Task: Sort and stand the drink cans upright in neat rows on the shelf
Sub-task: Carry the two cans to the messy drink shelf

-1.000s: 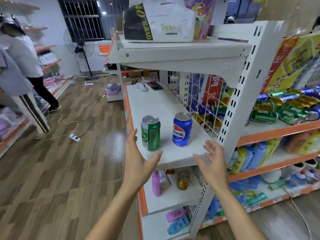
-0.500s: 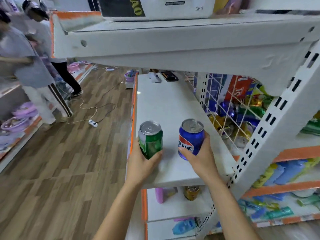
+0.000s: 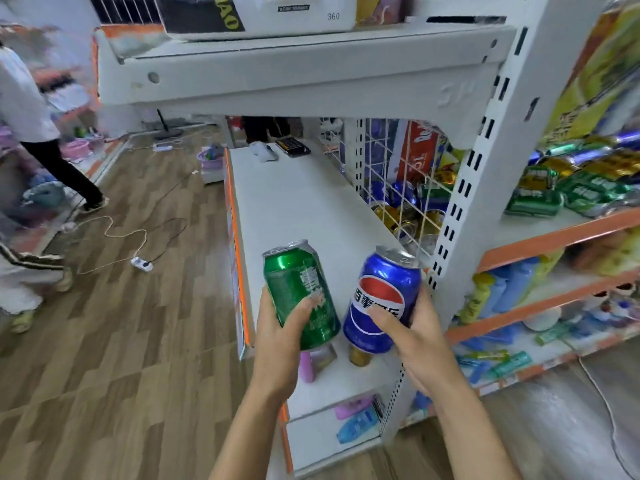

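The person's left hand [image 3: 280, 327] is gripping a green can [image 3: 298, 285], with the thumb lying across its front and the fingers wrapping round its left side. The right hand [image 3: 415, 327] is gripping a blue can [image 3: 381, 296] the same way, thumb pressing on the logo and fingers curling behind the right side. Both cans are being held in the air over the near end of the white shelf [image 3: 304, 202], not standing on it. The green can is tilting with its top to the left and the blue can is tilting with its top to the right, so their bases are sitting just beside each other while their tops are spreading apart. At the far end of the shelf a white object [image 3: 265, 152] and a dark device [image 3: 292, 147] are lying near each other. A wire grid [image 3: 391, 174] is running along the right side of the shelf, and loose cans [image 3: 405, 202] are lying in a heap behind it. Further right, past a slotted post [image 3: 474, 188], more green cans [image 3: 533, 200] are lying on their sides on an orange-edged shelf. Below the hands, a pink bottle [image 3: 306, 367] and a gold can [image 3: 360, 355] are standing on a lower board. A box [image 3: 259, 12] is sitting on the top board [image 3: 277, 74] overhead. At far left another person [image 3: 31, 109] is standing on the wood floor, where a power strip [image 3: 142, 263] is lying with its cable trailing.
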`<move>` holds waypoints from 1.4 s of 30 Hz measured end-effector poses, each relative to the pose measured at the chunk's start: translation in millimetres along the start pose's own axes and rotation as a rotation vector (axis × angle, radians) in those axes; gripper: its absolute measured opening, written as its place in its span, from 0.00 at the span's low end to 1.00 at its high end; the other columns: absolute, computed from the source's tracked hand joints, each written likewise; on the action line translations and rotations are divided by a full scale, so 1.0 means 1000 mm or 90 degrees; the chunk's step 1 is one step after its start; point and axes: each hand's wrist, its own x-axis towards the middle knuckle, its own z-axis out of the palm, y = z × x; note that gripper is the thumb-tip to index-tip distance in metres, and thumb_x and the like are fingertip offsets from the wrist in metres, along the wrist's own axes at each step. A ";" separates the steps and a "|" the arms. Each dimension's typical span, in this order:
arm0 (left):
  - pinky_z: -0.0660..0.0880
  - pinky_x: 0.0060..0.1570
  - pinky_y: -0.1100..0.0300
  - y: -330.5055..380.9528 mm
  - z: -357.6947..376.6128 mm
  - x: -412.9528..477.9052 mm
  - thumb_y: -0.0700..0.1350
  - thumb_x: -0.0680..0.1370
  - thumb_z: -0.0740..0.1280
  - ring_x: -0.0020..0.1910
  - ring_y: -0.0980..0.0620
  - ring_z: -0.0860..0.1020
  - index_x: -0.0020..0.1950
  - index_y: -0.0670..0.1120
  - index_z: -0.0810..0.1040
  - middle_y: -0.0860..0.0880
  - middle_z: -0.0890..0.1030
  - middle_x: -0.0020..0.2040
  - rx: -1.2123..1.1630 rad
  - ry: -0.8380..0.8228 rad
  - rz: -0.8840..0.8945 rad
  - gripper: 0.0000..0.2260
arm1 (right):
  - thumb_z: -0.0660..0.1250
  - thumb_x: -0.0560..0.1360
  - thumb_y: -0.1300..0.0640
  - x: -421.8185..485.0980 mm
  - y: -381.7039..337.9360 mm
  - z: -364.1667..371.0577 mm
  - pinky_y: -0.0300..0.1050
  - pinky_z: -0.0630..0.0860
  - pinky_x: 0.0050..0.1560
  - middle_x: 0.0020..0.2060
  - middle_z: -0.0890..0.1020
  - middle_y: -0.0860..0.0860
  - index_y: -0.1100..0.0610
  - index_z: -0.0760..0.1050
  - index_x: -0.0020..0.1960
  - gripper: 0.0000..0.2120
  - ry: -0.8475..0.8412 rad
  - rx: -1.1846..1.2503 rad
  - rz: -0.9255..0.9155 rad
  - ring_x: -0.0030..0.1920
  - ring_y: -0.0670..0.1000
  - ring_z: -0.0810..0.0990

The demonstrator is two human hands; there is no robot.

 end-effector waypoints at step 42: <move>0.76 0.40 0.70 -0.123 0.440 0.113 0.48 0.66 0.76 0.47 0.64 0.80 0.62 0.52 0.73 0.57 0.80 0.52 0.112 -0.112 -0.097 0.26 | 0.83 0.49 0.44 0.107 -0.036 -0.440 0.43 0.78 0.45 0.49 0.84 0.49 0.48 0.75 0.58 0.39 0.298 0.075 0.052 0.49 0.51 0.83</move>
